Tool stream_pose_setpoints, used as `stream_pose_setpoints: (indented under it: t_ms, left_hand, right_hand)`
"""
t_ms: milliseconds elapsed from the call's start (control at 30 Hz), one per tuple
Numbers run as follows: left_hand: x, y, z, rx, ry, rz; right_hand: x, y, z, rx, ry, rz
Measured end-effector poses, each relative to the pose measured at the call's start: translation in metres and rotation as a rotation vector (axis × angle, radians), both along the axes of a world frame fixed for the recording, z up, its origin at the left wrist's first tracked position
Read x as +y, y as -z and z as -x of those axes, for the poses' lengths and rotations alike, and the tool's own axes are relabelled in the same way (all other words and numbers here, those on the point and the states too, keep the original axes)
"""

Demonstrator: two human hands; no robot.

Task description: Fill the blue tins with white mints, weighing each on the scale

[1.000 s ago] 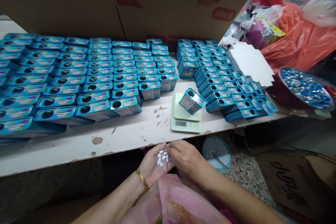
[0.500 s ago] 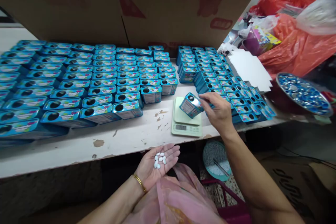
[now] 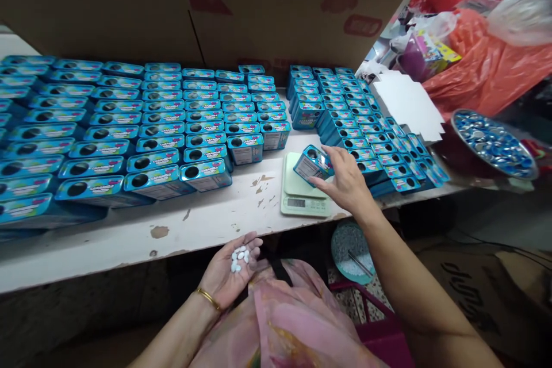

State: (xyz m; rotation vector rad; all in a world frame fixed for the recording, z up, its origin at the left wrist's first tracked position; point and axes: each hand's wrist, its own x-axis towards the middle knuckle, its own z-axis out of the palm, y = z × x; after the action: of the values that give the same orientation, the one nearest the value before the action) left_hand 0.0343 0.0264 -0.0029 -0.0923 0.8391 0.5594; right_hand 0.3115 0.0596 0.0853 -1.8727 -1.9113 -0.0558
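On the table, a tin partly hides the scale.

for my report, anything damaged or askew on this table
Yes: brown, worn-looking patches break the white of the table, some left of the scale, one near the front edge. The tin over the scale is turned askew to it, the right hand on it.

One scale, two hands, perhaps eight tablets (one handful), dozens of tins.
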Motion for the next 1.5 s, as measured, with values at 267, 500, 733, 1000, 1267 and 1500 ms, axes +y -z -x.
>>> stream_pose_setpoints:
  t_ms: [267, 500, 733, 1000, 1267, 1500]
  left_hand:
    - [0.001, 0.011, 0.03, 0.012, -0.113, -0.008]
    - [0.003, 0.001, 0.037, -0.006, -0.134, -0.019]
    - [0.01, -0.011, 0.028, 0.052, -0.139, -0.065]
    - [0.011, 0.007, 0.038, 0.139, -0.11, -0.054]
    - [0.011, -0.007, 0.006, 0.124, -0.021, -0.13]
    - [-0.002, -0.016, -0.008, 0.104, 0.021, -0.128]
  right_hand:
    - [0.008, 0.008, 0.008, -0.058, 0.045, 0.059]
    - [0.032, -0.001, 0.043, -0.006, -0.199, 0.029]
    - [0.088, 0.022, 0.106, -0.055, -0.414, 0.04]
    - [0.013, 0.003, -0.018, -0.223, 0.141, -0.16]
    - [-0.038, 0.023, -0.099, -0.447, 0.212, 0.05]
    - [-0.039, 0.031, -0.112, -0.428, -0.005, -0.031]
